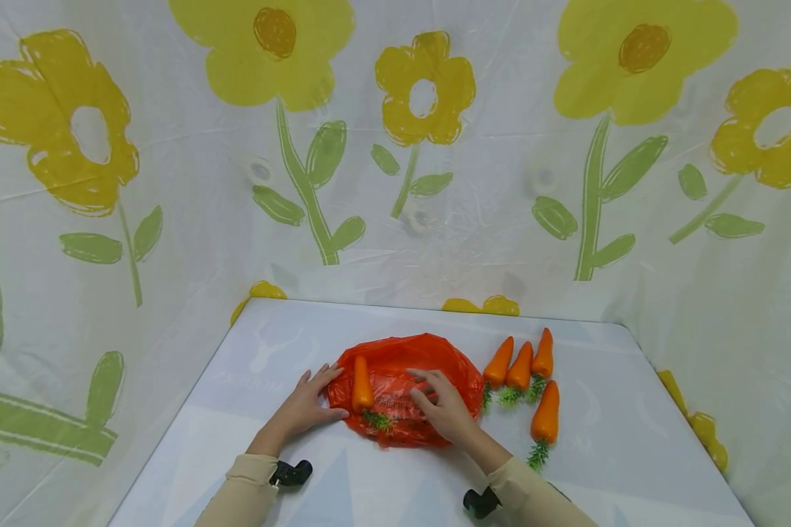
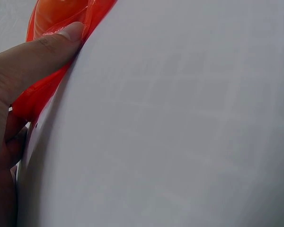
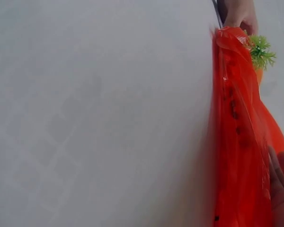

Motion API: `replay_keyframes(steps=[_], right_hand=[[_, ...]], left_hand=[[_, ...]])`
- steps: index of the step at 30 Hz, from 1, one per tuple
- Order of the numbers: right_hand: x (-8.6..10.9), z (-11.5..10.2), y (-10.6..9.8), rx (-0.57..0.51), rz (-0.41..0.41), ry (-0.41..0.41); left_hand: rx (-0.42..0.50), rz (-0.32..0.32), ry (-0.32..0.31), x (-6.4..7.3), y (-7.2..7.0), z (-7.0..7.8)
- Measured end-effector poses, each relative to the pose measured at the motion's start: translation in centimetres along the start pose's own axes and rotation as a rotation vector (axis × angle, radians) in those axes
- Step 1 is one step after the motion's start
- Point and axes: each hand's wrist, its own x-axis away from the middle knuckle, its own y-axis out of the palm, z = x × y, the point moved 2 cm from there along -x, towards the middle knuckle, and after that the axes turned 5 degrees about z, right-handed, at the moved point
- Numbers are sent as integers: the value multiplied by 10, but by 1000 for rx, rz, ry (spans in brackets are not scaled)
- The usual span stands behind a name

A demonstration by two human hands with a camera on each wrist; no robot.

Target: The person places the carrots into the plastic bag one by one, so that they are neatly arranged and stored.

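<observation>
while resting the left hand (image 1: 303, 408), with relaxed, spread fingers, on the left edge of the red plastic bag (image 1: 395, 380), also holding the right hand (image 1: 446, 415) above its right half, with loose fingers gripping nothing. one carrot (image 1: 362, 388) on or in the bag's left part, hard to tell which. seemingly at the step of arranging bag and carrot; next likely calling for a steadied rim. ample room leftward and in front on the white table (image 1: 224, 410); tighter rightward, with three carrots (image 1: 519, 371) just beside the bag, plus a fourth carrot (image 1: 545, 417) nearer.
</observation>
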Motion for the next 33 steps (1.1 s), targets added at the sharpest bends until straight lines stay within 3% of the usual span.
replay_keyframes(steps=[33], right_hand=[[10,7,-23,12,86,3]], left_hand=[[-10,-2,13,0,0,1]])
